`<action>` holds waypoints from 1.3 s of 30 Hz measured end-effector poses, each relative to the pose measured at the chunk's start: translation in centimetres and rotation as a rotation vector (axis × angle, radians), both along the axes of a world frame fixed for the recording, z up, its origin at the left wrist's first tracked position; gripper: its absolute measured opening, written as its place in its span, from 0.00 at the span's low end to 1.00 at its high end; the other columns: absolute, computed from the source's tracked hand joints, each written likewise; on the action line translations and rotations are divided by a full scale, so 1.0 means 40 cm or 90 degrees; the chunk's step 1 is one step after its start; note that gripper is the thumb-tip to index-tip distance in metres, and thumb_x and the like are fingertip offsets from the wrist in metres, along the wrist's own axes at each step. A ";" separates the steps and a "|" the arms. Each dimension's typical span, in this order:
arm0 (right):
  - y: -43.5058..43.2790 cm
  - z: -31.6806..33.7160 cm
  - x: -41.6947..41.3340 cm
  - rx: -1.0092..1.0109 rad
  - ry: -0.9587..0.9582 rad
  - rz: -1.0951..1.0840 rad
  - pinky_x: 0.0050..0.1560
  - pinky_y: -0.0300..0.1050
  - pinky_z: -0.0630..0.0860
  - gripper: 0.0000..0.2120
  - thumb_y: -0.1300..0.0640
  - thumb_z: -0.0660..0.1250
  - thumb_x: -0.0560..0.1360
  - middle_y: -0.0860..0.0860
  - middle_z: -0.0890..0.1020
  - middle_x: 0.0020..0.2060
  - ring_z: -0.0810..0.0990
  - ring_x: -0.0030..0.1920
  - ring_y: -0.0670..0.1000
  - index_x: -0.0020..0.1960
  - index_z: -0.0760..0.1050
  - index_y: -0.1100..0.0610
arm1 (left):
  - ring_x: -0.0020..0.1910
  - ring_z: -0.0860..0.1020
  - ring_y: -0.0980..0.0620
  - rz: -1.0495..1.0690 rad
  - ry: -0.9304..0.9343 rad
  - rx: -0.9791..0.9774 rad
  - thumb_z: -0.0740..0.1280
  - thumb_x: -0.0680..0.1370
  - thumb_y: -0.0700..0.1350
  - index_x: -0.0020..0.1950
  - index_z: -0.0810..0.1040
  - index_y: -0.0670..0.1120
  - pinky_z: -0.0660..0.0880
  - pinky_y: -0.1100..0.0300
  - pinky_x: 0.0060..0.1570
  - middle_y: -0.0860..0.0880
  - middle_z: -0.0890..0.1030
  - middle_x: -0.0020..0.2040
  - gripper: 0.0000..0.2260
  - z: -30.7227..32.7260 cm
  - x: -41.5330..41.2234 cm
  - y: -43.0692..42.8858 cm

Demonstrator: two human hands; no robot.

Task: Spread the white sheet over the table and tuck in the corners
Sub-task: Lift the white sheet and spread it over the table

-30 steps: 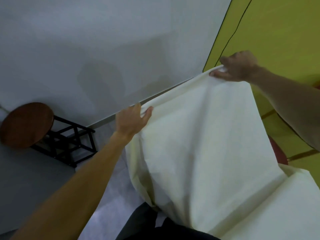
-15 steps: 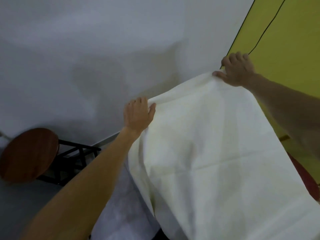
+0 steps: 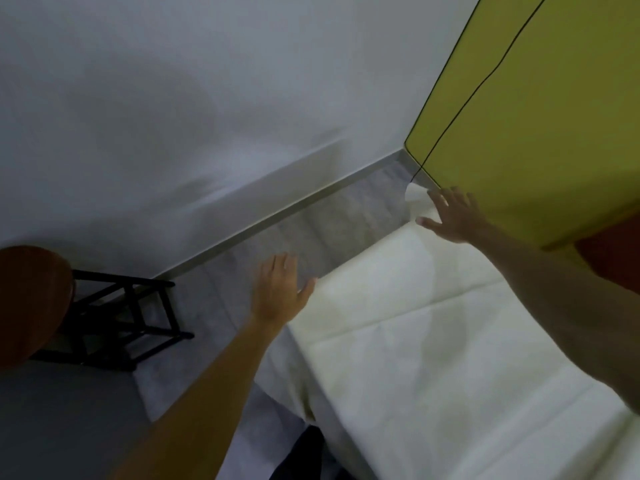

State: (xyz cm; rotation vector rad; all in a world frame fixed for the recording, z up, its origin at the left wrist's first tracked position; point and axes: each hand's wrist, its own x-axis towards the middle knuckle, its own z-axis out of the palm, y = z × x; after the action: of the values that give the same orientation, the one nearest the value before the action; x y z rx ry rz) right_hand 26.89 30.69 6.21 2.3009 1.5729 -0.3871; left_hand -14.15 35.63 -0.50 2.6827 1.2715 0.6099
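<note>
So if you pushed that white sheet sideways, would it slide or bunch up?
Probably bunch: the sheet looks floppy, drooping over the table edge with a far corner curled up. It seems thin and light, keeping sharp fold creases, so it would likely shift easily.

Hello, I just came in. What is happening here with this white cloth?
A person is laying a white sheet over a table. It lies mostly flat, with fold creases. Both hands are open: the left hand hovers at the near-left part of the far edge, and the right hand reaches to the far corner, where a bit of sheet curls up beside the yellow wall. No corners look tucked yet.
</note>
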 end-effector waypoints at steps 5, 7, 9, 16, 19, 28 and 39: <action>-0.127 -0.011 -0.031 -0.025 0.030 -0.026 0.77 0.62 0.51 0.50 0.21 0.41 0.73 0.57 0.53 0.82 0.51 0.80 0.62 0.83 0.48 0.53 | 0.49 0.78 0.40 -0.001 0.036 -0.126 0.64 0.76 0.61 0.57 0.78 0.40 0.76 0.47 0.50 0.41 0.80 0.50 0.24 0.006 0.010 -0.116; -0.173 -0.029 -0.055 -0.023 0.049 -0.019 0.78 0.62 0.50 0.53 0.20 0.40 0.69 0.56 0.52 0.82 0.50 0.81 0.63 0.83 0.47 0.52 | 0.55 0.78 0.39 -0.003 0.046 -0.141 0.64 0.77 0.62 0.61 0.77 0.41 0.76 0.45 0.55 0.41 0.80 0.56 0.26 -0.004 0.015 -0.161; -0.220 -0.051 -0.079 -0.022 0.080 -0.003 0.78 0.62 0.50 0.56 0.18 0.37 0.65 0.56 0.50 0.82 0.50 0.81 0.64 0.83 0.46 0.52 | 0.66 0.74 0.35 -0.024 0.081 -0.142 0.63 0.77 0.63 0.69 0.75 0.42 0.72 0.40 0.64 0.38 0.76 0.67 0.30 -0.015 0.027 -0.213; -0.367 -0.115 -0.059 0.011 0.123 0.077 0.79 0.63 0.51 0.45 0.21 0.45 0.71 0.54 0.49 0.82 0.49 0.81 0.61 0.82 0.50 0.43 | 0.79 0.56 0.37 -0.129 0.137 -0.200 0.61 0.77 0.67 0.77 0.66 0.41 0.59 0.38 0.75 0.39 0.60 0.79 0.37 -0.057 0.110 -0.390; -0.420 -0.150 -0.035 0.015 0.111 0.132 0.79 0.64 0.50 0.43 0.23 0.47 0.74 0.54 0.44 0.83 0.45 0.82 0.61 0.82 0.46 0.42 | 0.79 0.54 0.36 -0.112 0.157 -0.209 0.59 0.79 0.65 0.78 0.61 0.38 0.59 0.38 0.74 0.37 0.57 0.80 0.39 -0.085 0.131 -0.443; -0.419 -0.258 0.010 0.141 0.098 0.173 0.79 0.64 0.44 0.36 0.30 0.49 0.80 0.53 0.41 0.82 0.41 0.82 0.59 0.83 0.46 0.44 | 0.80 0.48 0.37 -0.069 0.147 -0.148 0.57 0.81 0.62 0.79 0.57 0.36 0.52 0.37 0.76 0.37 0.52 0.80 0.36 -0.121 0.173 -0.454; -0.233 -0.252 0.079 0.145 0.093 0.199 0.79 0.66 0.46 0.38 0.27 0.45 0.78 0.56 0.46 0.82 0.45 0.82 0.61 0.82 0.48 0.45 | 0.80 0.49 0.40 -0.024 0.175 -0.140 0.54 0.82 0.63 0.80 0.57 0.38 0.52 0.40 0.77 0.38 0.53 0.81 0.36 -0.130 0.234 -0.327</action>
State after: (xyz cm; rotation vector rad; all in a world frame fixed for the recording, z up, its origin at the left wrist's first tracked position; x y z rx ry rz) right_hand 30.05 21.36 -3.88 2.1701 2.1088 -0.3169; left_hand -4.80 22.55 -5.69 2.6613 1.2600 0.0894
